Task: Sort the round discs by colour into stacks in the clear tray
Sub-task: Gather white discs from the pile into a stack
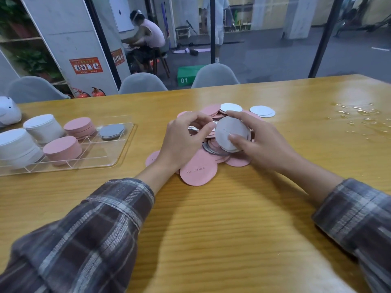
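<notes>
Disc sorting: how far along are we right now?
Done: the clear tray holds two white stacks, two pink stacks and a short grey stack. In hand: the right hand grips several grey discs, the left hand pinching their edge. Left: a mixed loose pile on the table.

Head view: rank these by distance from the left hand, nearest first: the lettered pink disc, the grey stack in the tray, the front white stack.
1. lettered pink disc: right by the left hand, at its wrist.
2. grey stack: right end of the tray.
3. front white stack: the tray's left end.
</notes>
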A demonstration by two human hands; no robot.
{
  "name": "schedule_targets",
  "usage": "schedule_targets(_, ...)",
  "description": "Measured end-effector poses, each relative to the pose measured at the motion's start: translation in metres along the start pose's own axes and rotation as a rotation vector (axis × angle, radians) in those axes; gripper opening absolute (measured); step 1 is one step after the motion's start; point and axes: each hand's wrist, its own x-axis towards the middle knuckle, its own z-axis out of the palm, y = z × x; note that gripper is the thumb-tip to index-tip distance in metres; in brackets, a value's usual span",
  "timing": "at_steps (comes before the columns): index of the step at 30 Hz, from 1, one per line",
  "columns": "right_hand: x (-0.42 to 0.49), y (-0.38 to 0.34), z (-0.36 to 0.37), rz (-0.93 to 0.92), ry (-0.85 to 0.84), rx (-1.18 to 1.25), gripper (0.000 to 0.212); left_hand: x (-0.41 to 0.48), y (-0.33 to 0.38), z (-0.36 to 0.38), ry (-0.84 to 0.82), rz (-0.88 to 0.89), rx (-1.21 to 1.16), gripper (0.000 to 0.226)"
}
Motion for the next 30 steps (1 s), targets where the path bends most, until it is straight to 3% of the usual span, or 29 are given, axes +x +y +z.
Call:
schedule_targets(5, 0.002, 0.005, -0.005, 0.102, 0.068, -0.023, 0.052, 0.007, -0.021, -0.003, -0.154, -0.003, 0.277, 0.031)
schedule_targets(10, 0.002, 0.007, -0.005, 0.121, 0.059, -0.038, 0.05, 0.014, -0.03, -0.002, -0.346, -0.053, 0.373, 0.04)
schedule_targets(17, 0.002, 0.007, -0.005, 0.131, 0.059, -0.035, 0.05, 0.004, -0.029, -0.01, -0.214, -0.022, 0.345, 0.014)
schedule_targets(21, 0.001, 0.006, -0.005, 0.114, 0.05, -0.033, 0.051, -0.002, -0.026, -0.016, -0.191, -0.116, 0.201, 0.009)
schedule_targets(26, 0.001, 0.008, -0.005, 0.094, 0.011, 0.012, 0.047, -0.004, -0.019, -0.024, -0.099, -0.324, -0.057, 0.036)
schedule_targets(30, 0.003, 0.009, -0.004, 0.088, 0.014, 0.048, 0.047, -0.007, -0.015, -0.028, -0.066, -0.386, -0.265, 0.029)
